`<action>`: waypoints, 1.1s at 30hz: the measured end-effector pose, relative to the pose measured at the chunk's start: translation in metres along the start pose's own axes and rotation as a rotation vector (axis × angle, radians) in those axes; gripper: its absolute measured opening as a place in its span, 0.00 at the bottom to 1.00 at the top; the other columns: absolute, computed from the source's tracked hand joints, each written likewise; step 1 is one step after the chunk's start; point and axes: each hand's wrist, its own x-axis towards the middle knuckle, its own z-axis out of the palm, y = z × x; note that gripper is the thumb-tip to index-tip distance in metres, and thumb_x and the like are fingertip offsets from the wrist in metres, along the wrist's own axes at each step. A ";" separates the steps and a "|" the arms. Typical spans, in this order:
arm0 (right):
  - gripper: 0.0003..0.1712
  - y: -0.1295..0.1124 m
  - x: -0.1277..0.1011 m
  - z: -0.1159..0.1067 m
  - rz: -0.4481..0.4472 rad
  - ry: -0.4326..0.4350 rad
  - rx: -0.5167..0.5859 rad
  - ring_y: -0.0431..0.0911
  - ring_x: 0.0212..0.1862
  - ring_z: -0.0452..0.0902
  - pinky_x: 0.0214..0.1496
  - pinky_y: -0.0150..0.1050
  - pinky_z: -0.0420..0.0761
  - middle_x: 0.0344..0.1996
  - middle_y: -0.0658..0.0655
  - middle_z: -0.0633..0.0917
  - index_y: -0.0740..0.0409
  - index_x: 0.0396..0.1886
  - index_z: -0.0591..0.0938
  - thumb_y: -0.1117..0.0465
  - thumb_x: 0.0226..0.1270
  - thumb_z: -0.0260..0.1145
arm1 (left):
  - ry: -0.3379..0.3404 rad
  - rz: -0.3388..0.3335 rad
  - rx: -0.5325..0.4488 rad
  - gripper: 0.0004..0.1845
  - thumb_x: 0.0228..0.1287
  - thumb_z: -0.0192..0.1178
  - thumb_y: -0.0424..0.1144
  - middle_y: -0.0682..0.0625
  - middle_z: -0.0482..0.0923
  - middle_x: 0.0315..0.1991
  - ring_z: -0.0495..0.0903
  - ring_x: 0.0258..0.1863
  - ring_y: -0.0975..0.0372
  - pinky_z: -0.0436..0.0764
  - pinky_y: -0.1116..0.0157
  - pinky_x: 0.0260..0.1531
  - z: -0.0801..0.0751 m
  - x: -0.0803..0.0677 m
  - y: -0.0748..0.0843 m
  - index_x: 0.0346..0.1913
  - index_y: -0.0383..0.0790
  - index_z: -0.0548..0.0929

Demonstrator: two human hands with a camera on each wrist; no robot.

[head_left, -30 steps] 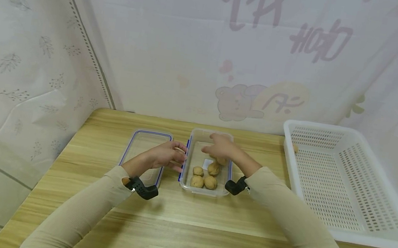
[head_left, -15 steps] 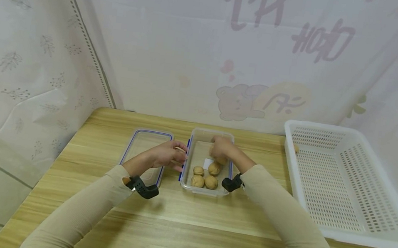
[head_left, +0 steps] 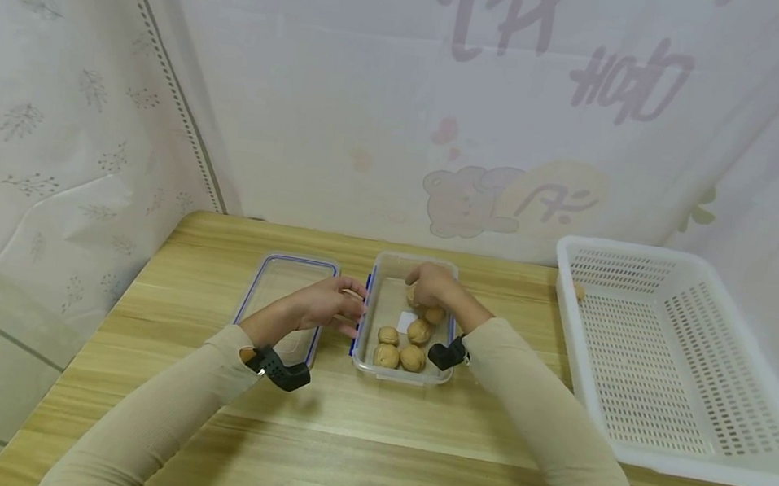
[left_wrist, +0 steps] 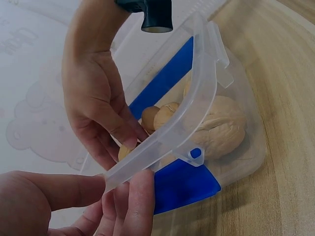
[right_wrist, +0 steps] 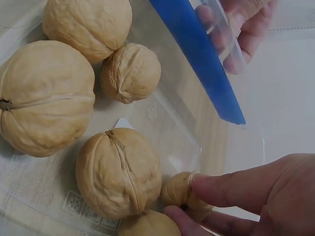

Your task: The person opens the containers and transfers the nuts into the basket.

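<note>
Walnuts [head_left: 402, 348], item one: loose in the clear container [head_left: 366, 355] at mid-table, several grouped at its near end. I count three large ones and a smaller one in the right wrist view, plus two more at the fingertips.

Change noted: against the picture a second ago, my right hand [head_left: 431, 285] has drawn back from a flat reach across the box and now sits lower, fingers curled down inside it. I read this as a walnut being set among the others, or let go of. The right wrist view shows thumb and forefinger pinching a small walnut [right_wrist: 179, 191] against the floor of the box.

Left hand [head_left: 325, 304]: unchanged, fingertips pinching the container's left rim by the blue latch [left_wrist: 183, 186], steadying it.

Lid [head_left: 283, 286], item two: blue-edged, flat on the table just left of the container; nothing on it.

White basket [head_left: 672, 457], item three: far right, well apart. One small brown object [head_left: 578, 291] sits at its far left corner; too small to identify.
</note>
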 end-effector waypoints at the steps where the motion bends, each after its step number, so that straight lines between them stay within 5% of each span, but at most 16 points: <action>1: 0.26 0.000 0.000 0.000 -0.001 -0.003 0.008 0.55 0.69 0.70 0.70 0.42 0.76 0.66 0.64 0.77 0.63 0.64 0.80 0.74 0.65 0.63 | -0.002 0.001 0.001 0.22 0.75 0.53 0.26 0.43 0.73 0.44 0.76 0.41 0.57 0.90 0.60 0.43 0.000 0.000 0.000 0.67 0.25 0.63; 15: 0.23 0.006 0.004 0.005 -0.073 0.016 0.022 0.57 0.66 0.74 0.69 0.45 0.77 0.61 0.63 0.82 0.63 0.60 0.83 0.69 0.64 0.70 | -0.005 0.004 0.003 0.22 0.75 0.53 0.26 0.43 0.72 0.45 0.76 0.41 0.57 0.90 0.60 0.43 0.000 0.000 -0.001 0.67 0.24 0.63; 19: 0.25 0.010 0.004 0.005 -0.092 0.039 0.114 0.56 0.63 0.76 0.67 0.44 0.78 0.60 0.64 0.82 0.65 0.61 0.82 0.69 0.63 0.71 | -0.013 0.009 -0.006 0.22 0.75 0.53 0.26 0.42 0.72 0.46 0.76 0.41 0.57 0.90 0.60 0.43 -0.001 0.000 -0.001 0.67 0.24 0.62; 26: 0.26 0.017 0.003 0.004 -0.172 0.026 0.326 0.49 0.47 0.82 0.50 0.36 0.86 0.58 0.65 0.83 0.69 0.65 0.77 0.70 0.67 0.67 | -0.011 0.004 -0.015 0.21 0.75 0.53 0.26 0.43 0.72 0.45 0.75 0.41 0.57 0.90 0.59 0.43 -0.001 0.001 -0.001 0.66 0.25 0.63; 33: 0.28 0.018 -0.002 0.002 -0.268 0.028 0.387 0.55 0.58 0.81 0.61 0.43 0.83 0.63 0.67 0.79 0.70 0.69 0.73 0.66 0.72 0.66 | -0.007 0.002 -0.020 0.21 0.75 0.53 0.26 0.43 0.72 0.45 0.75 0.41 0.57 0.90 0.59 0.44 -0.001 0.002 -0.001 0.66 0.26 0.63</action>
